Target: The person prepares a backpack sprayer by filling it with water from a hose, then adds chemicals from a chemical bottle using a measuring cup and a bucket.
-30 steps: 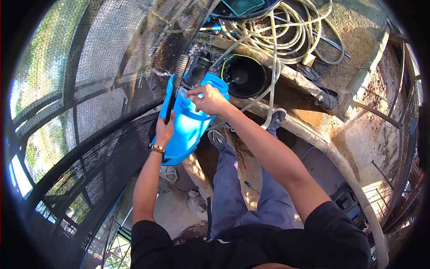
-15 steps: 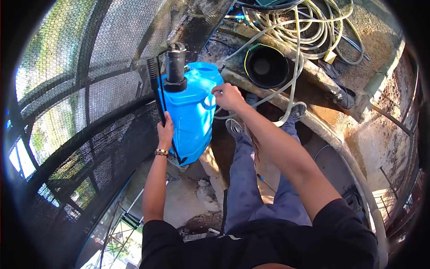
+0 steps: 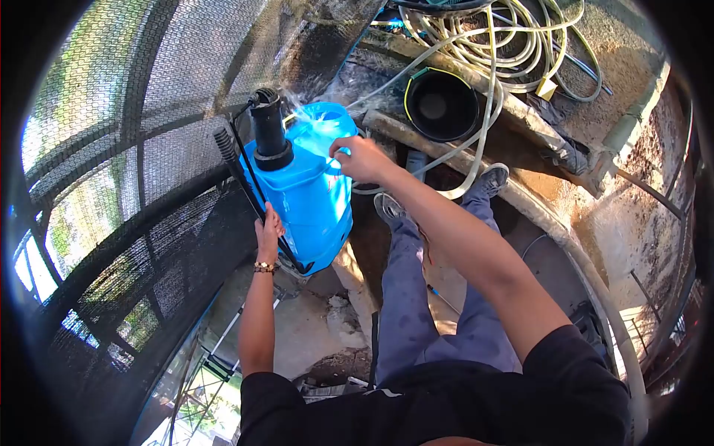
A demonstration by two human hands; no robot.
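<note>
Head view: blue plastic sprayer tank (image 3: 309, 197) held upright above the person's knees. Left hand (image 3: 268, 236) cups tank's lower side; right hand (image 3: 359, 158) grips its top rim. Black round bucket (image 3: 440, 104) sits beyond tank.

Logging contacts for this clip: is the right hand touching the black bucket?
No: the right hand holds the top of the blue sprayer tank, while the black bucket sits apart beyond it.

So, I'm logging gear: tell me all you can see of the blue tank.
The tank is bright blue plastic, tilted, beside black netting. A black pump stands on top next to an open mouth. A black wand lies along its side under the left hand; the right hand grips its upper edge.
</note>
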